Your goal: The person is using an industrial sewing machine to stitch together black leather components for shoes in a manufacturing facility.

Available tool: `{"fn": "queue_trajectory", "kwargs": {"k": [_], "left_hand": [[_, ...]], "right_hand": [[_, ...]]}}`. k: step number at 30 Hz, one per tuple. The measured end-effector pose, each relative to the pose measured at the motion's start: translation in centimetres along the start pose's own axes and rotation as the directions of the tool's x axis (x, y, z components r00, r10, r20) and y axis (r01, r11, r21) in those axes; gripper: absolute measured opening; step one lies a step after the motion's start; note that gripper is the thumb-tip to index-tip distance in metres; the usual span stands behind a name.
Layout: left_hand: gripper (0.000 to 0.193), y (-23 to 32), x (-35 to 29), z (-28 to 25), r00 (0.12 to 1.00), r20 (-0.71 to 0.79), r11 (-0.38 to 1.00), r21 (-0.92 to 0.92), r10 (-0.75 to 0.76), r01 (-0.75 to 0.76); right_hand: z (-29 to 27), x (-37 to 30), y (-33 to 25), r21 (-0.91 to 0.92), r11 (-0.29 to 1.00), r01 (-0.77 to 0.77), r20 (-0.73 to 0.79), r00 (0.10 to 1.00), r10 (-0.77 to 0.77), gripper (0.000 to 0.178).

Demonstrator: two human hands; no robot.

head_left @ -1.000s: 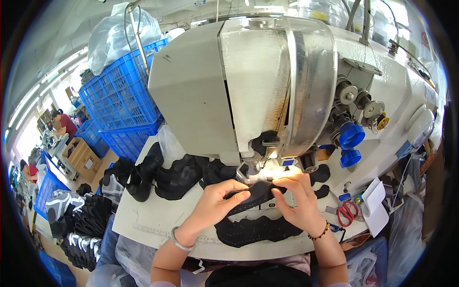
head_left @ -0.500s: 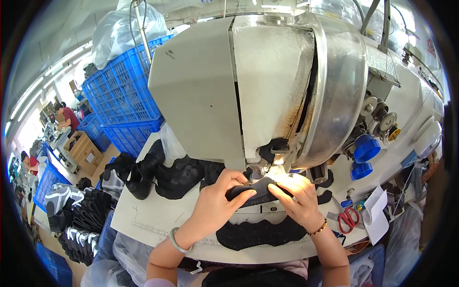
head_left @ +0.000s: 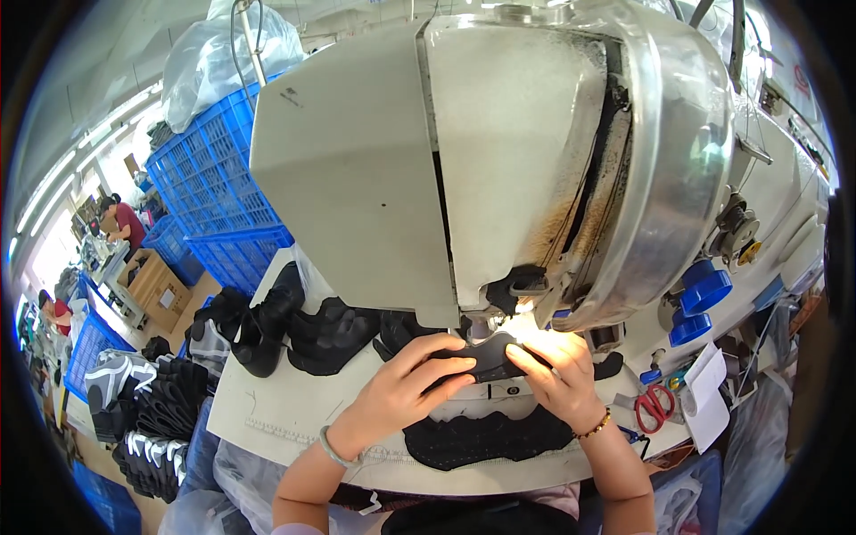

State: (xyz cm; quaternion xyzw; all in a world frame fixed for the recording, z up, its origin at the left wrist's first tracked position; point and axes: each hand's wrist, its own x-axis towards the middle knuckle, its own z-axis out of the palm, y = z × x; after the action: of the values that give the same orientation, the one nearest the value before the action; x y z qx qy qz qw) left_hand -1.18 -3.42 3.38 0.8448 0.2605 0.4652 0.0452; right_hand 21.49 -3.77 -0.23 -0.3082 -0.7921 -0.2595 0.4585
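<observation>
A black shoe upper piece (head_left: 489, 358) lies under the needle area of a large pale sewing machine (head_left: 357, 169), lit by its lamp. My left hand (head_left: 403, 385) grips the piece's left end, with the fingers stretched across its top. My right hand (head_left: 560, 379) holds the right end close beside the needle, fingertips pressing on the edge. The needle tip is too small to make out. Nearer to me, another black upper piece (head_left: 486, 439) rests flat on the white table (head_left: 267, 401).
Several black upper pieces (head_left: 330, 337) lie to the left by the machine. Red-handled scissors (head_left: 655, 407) and white paper (head_left: 704, 397) are at right. Blue crates (head_left: 218, 160) stand behind left, with stacked black and grey uppers (head_left: 152, 419) below. Two people work far left.
The view has come closer to the machine. My left hand's fingers have shifted from a pinch to lying further over the piece, which sits more level. My right hand stays near the needle.
</observation>
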Motion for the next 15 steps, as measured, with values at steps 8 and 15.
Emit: {"fn": "queue_trajectory", "kwargs": {"k": [8, 15], "left_hand": [[0.023, -0.26, 0.09, -0.32, 0.998, 0.009, 0.991, -0.116, -0.059, 0.059], [0.02, -0.5, -0.1, -0.49, 0.997, 0.01, 0.986, -0.151, -0.071, 0.072]], "right_hand": [[-0.07, -0.26, 0.06, 0.005, 1.0, -0.004, 0.017, 1.0, 0.003, 0.035], [-0.23, -0.06, -0.17, 0.023, 1.0, -0.021, 0.037, 0.999, 0.021, 0.035]]}}
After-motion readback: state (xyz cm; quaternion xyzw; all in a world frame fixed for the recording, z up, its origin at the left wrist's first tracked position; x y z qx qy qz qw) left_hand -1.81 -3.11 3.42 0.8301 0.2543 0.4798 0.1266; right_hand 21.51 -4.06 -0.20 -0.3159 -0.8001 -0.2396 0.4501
